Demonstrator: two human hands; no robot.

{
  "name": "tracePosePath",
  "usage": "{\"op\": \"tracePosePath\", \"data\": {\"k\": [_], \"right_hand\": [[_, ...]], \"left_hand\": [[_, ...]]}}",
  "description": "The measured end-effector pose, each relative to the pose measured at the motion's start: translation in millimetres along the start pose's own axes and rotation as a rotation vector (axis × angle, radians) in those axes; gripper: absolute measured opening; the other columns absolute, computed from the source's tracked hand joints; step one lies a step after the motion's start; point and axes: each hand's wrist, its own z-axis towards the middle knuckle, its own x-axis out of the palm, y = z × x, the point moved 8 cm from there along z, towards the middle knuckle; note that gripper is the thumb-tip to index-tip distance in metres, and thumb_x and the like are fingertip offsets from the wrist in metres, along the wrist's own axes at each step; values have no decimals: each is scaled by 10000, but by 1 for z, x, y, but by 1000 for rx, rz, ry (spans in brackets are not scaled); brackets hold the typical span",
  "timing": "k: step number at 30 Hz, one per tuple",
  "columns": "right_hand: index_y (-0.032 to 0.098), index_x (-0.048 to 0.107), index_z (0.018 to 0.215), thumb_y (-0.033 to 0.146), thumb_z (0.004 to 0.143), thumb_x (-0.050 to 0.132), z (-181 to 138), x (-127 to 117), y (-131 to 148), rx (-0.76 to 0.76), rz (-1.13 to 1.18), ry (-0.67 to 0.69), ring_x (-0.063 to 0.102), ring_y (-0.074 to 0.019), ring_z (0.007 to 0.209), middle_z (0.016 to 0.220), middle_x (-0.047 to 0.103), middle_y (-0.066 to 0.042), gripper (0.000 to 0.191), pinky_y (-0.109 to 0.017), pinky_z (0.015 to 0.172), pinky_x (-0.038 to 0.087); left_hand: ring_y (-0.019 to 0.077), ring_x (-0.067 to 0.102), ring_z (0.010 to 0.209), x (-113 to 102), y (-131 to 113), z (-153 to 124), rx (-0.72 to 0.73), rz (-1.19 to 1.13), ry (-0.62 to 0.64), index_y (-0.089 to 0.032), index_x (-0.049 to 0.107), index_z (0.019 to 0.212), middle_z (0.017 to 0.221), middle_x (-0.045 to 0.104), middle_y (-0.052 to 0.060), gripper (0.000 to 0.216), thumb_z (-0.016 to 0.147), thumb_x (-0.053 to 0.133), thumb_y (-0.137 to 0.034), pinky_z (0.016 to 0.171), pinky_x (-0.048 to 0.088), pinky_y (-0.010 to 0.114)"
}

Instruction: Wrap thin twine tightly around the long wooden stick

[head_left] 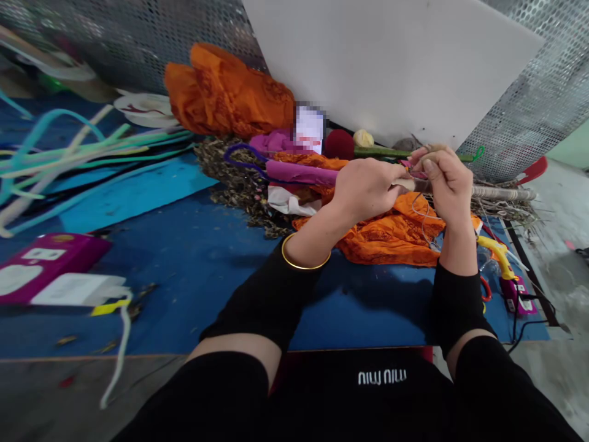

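Note:
My left hand (363,190) is closed around a long stick (504,193), whose pale part shows by the fingertips. On the left, a purple wrapped length (299,172) with a dark blue fuzzy loop (239,153) comes out from under this hand. Over the stick, my right hand (444,178) has thumb and fingers pinched together, apparently on a thin thread (421,212) that loops down below it. The exact pinch point is hard to make out. Crumpled orange cloth (391,236) lies beneath both hands.
Dried plant matter (243,190) and an orange bundle (225,92) lie behind. Colourful fuzzy stems (69,153) and a purple box (50,264) are at left. A yellow glue gun (499,255) and purple power strip (518,294) sit near the blue table's (184,276) right edge.

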Motion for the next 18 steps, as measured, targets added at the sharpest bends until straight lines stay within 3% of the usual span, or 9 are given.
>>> {"op": "tracePosePath", "data": {"k": [3,7,14,18], "right_hand": [[255,687,766,519,997,608,0,-1,-10,59,-16,1,659,-164,951,923,711,-12,359,-366,963,539],[240,644,752,520,1011,583,-1,-4,-16,84,-30,-12,636,-137,857,860,696,4,386,-323,866,513],[232,618,728,578,984,604,0,-1,-21,112,21,-19,675,-138,873,866,713,-7,431,-309,833,525],[241,661,723,561,952,664,0,-14,-19,108,67,-146,679,-142,825,861,703,-7,394,-302,755,562]], "left_hand": [[278,761,867,-1,-4,-1,22,80,0,-255,763,1250,951,826,69,362,916,640,-322,705,489,320],[247,756,888,2,-12,-2,109,110,20,-305,718,1343,1086,825,47,396,963,606,-320,654,439,298],[224,743,859,7,-16,-2,193,96,19,-337,790,1244,1109,815,26,337,1004,556,-304,575,346,311],[190,710,775,-1,-7,-1,163,89,5,-365,795,1240,1090,815,17,359,979,570,-261,560,314,301]]}}
